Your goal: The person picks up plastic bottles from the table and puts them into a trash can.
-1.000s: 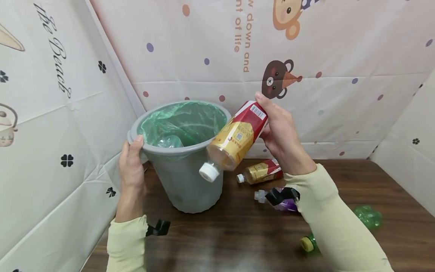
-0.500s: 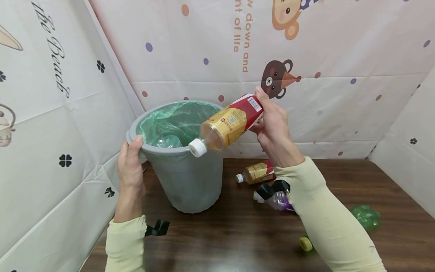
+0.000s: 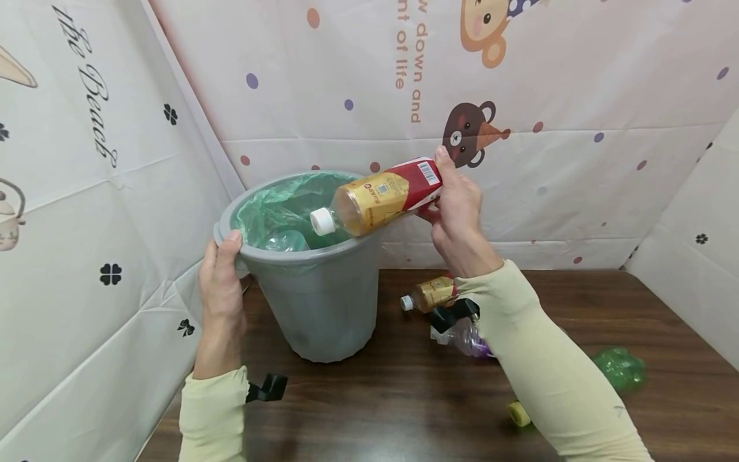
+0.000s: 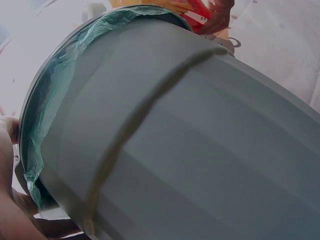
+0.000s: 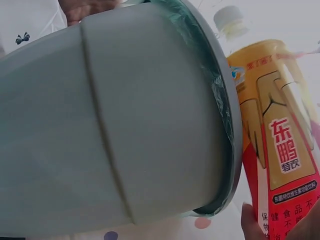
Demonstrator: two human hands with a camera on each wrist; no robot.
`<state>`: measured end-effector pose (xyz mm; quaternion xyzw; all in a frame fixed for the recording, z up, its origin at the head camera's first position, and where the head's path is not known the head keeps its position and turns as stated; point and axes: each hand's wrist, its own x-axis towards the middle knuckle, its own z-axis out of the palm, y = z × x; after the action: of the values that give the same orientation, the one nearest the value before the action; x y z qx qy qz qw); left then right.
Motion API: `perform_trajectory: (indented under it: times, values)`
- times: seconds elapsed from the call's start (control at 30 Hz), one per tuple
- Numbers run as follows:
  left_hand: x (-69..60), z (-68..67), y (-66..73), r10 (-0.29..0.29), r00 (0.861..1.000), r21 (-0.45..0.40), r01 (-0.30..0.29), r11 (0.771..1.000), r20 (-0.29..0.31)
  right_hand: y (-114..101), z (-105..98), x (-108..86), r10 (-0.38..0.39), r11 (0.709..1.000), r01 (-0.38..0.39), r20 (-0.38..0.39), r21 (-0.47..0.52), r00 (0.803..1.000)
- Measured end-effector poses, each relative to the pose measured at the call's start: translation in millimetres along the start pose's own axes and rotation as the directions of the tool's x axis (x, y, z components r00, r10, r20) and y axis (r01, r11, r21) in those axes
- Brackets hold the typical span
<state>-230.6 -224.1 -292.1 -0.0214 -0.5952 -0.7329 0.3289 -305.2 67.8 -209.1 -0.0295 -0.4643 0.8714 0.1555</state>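
Note:
A grey trash bin [image 3: 323,308] lined with a green plastic bag [image 3: 312,192] stands on the table. My left hand [image 3: 221,289] grips its rim at the left, thumb over the edge. My right hand [image 3: 458,218] holds a red and yellow drink bottle [image 3: 383,196] by its base end. The bottle is tilted over the bin's right rim, its white cap [image 3: 322,221] pointing left above the opening. In the right wrist view the bottle's label [image 5: 280,130] shows beside the rim. A clear bottle [image 3: 287,241] lies inside the bin.
Right of the bin, a second red and yellow bottle [image 3: 433,293] lies on the brown table [image 3: 369,410], near a clear bottle with a purple label [image 3: 466,339]. A green bottle [image 3: 620,369] with a yellow cap [image 3: 519,414] lies partly behind the right sleeve.
My right hand has moved left with the drink bottle, bringing its cap from in front of the bin to above the opening. The bottle lies flatter now. The left hand stays on the rim.

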Motion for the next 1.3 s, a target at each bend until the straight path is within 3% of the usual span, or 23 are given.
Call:
perform_trajectory:
  times: [0.3, 0.7, 0.9, 1.3]
  values:
    - [-0.2, 0.4, 0.2, -0.002, 1.0, -0.005, 0.002, 1.0, 0.002, 2.0, 6.2, -2.2, -0.04, 0.996, 0.041, 0.024, -0.079, 0.999]
    - [1.6, 0.1, 1.2, 0.002, 1.0, -0.002, -0.002, 1.0, 0.009, 2.3, 14.1, -5.7, -0.038, 0.991, 0.058, 0.166, -0.117, 0.985]
    - [-1.6, -1.2, 0.1, -0.026, 1.0, 0.009, 0.026, 1.0, -0.004, 7.3, 18.3, -6.7, -0.062, 0.988, 0.086, 0.177, -0.131, 0.982]
    - [-1.8, -0.6, 0.3, -0.009, 1.0, -0.002, 0.009, 1.0, 0.013, 6.5, 11.9, -8.4, -0.049, 0.984, 0.081, 0.193, -0.16, 0.98]
